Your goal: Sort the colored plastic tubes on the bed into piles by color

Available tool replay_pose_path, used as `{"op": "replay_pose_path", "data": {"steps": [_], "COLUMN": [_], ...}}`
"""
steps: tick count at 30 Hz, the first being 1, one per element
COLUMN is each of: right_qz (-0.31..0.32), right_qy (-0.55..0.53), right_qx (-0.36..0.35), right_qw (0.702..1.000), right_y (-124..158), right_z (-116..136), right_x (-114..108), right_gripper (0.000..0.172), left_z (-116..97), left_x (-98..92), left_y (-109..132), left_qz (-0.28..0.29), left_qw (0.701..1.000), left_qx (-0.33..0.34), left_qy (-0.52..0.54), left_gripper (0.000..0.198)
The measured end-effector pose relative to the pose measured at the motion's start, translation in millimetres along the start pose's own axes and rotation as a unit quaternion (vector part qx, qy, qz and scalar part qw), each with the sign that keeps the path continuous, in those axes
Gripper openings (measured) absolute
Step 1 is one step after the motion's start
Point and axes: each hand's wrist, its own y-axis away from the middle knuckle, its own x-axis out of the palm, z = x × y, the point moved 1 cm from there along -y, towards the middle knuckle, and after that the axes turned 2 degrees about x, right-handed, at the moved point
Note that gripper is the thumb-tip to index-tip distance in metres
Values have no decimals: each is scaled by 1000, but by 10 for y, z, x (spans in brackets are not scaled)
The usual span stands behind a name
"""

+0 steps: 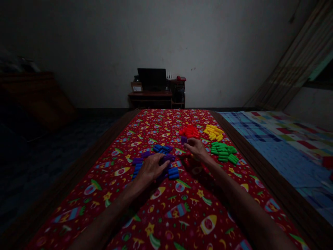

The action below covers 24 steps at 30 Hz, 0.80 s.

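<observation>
My left hand (152, 167) rests palm down on a loose heap of blue and purple plastic pieces (166, 159), its fingers curled over them. My right hand (195, 147) reaches further out and pinches a purple piece (184, 139) at its fingertips. Beyond it lie sorted piles: red pieces (189, 131), yellow pieces (213, 132) and green pieces (223, 152). All sit on a table covered with a red rocket-print cloth (166, 208).
The room is dim. A bed with a checked blue cover (281, 146) runs along the table's right edge. A small desk with a dark screen (152, 79) stands against the far wall. A striped curtain (293, 69) hangs at the right.
</observation>
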Motion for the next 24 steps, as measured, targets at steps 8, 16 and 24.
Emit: {"op": "replay_pose_path", "data": {"steps": [8,16,24], "right_qz": [31,242,114], "right_qy": [285,53,350], "right_qx": [61,-147,-1], "right_qw": [956,957,930], "right_y": [-11,199,43], "right_z": [-117,462,-9], "right_x": [-539,57,-315], "right_gripper": [38,26,26], "left_z": [25,3,312], "left_x": [-15,6,65], "left_y": [-37,-23,81], "left_qz": [-17,4,63], "left_qw": [993,993,988], "left_qx": [-36,16,129], "left_qy": [111,117,-61], "left_gripper": [33,25,34]}}
